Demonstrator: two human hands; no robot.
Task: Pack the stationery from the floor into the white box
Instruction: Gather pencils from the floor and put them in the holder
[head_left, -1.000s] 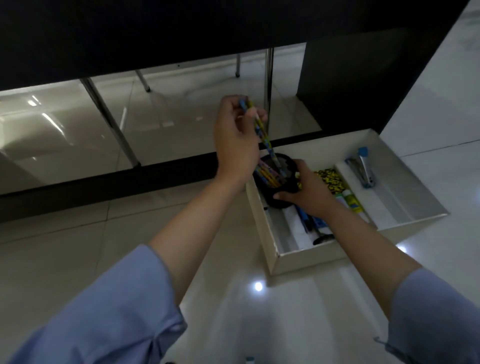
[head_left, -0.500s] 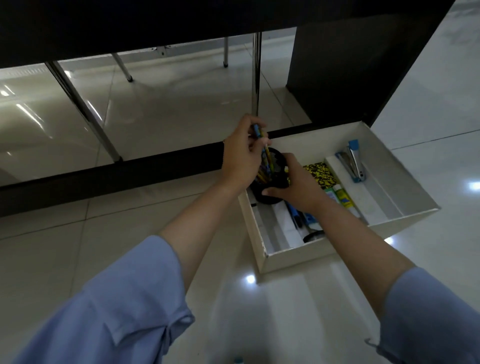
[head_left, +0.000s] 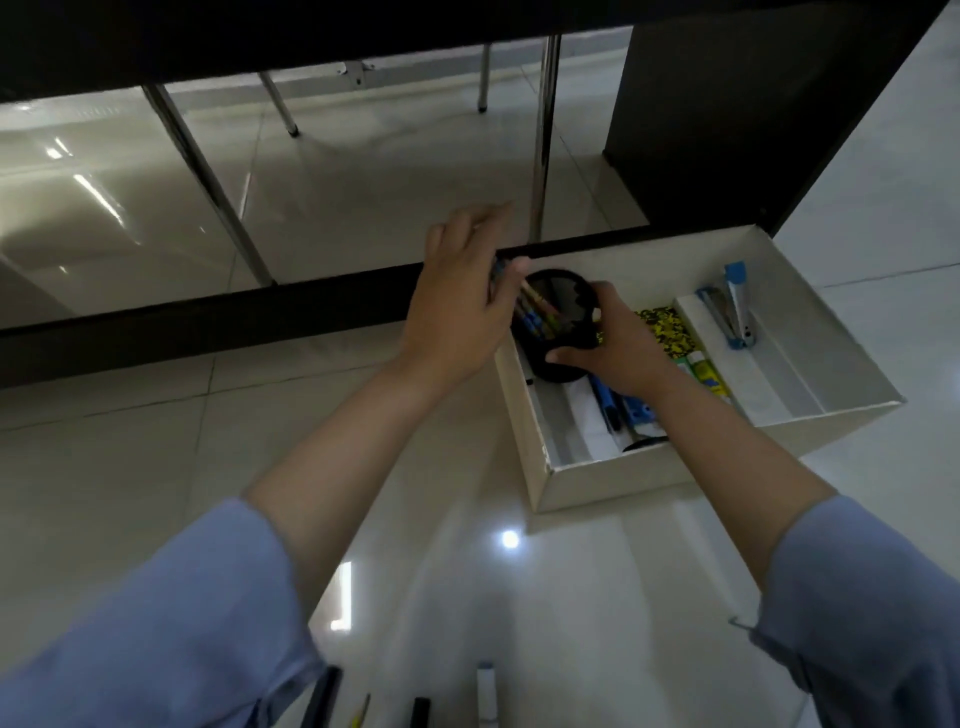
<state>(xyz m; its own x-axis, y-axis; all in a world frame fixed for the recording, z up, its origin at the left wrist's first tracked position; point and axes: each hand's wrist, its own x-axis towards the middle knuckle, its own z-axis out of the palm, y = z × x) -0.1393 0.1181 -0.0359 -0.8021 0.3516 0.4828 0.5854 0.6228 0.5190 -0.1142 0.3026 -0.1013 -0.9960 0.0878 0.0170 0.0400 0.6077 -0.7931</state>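
The white box (head_left: 613, 483) lies on the tiled floor at the right. In its far left corner stands a black pen cup (head_left: 563, 312) with several coloured pencils (head_left: 537, 317) in it. My right hand (head_left: 618, 345) grips the cup's near side. My left hand (head_left: 462, 306) is at the cup's left rim, fingers spread, thumb touching the pencils' tops. Inside the box also lie a blue stapler (head_left: 735, 306), a yellow-black patterned item (head_left: 667, 327), a glue stick (head_left: 704, 371) and blue pens (head_left: 608, 402).
A dark desk frame with metal legs (head_left: 543, 140) stands just behind the box. At the bottom edge more stationery lies on the floor: a white stick (head_left: 487, 693), a black item (head_left: 420, 713), a yellow pencil (head_left: 360, 712).
My left hand lowered the blue-yellow pencil into the black cup and let go of it; its fingers have spread. My right hand has stayed on the cup.
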